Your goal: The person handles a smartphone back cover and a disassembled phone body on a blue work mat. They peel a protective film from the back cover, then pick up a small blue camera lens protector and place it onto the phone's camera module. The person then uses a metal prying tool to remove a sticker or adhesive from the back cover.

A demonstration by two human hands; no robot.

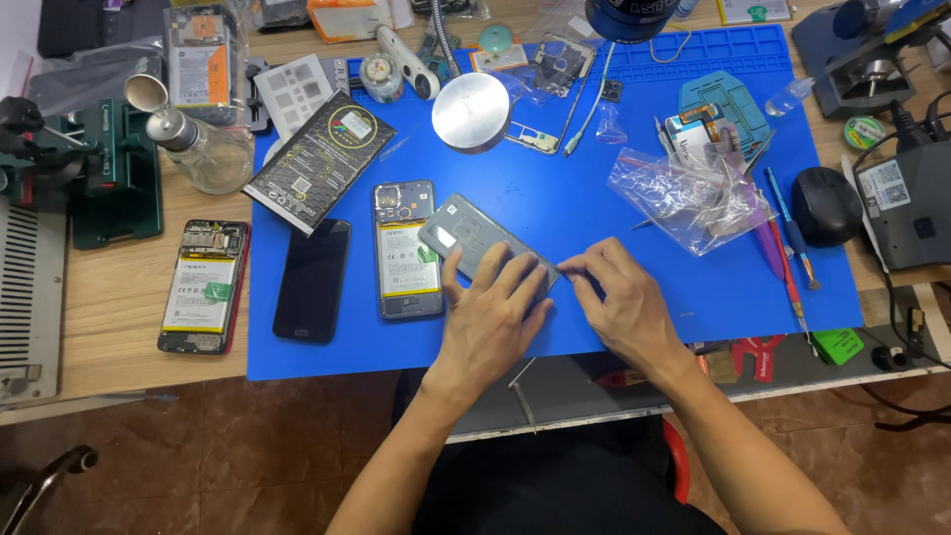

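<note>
A grey flat phone panel (466,234) lies tilted on the blue work mat (594,188). My left hand (492,312) presses flat on its near end, fingers spread over it. At the panel's right corner my right hand (619,297) pinches its edge with thumb and fingertips. Just left of the panel lies an opened phone (406,250) with its battery showing.
A black phone (312,280) lies face up on the mat's left side, a black box (319,160) above it. Another opened phone (203,287) rests on the wooden table. A round metal disc (472,111), a clear plastic bag (684,193), tools and a black mouse (825,205) sit around.
</note>
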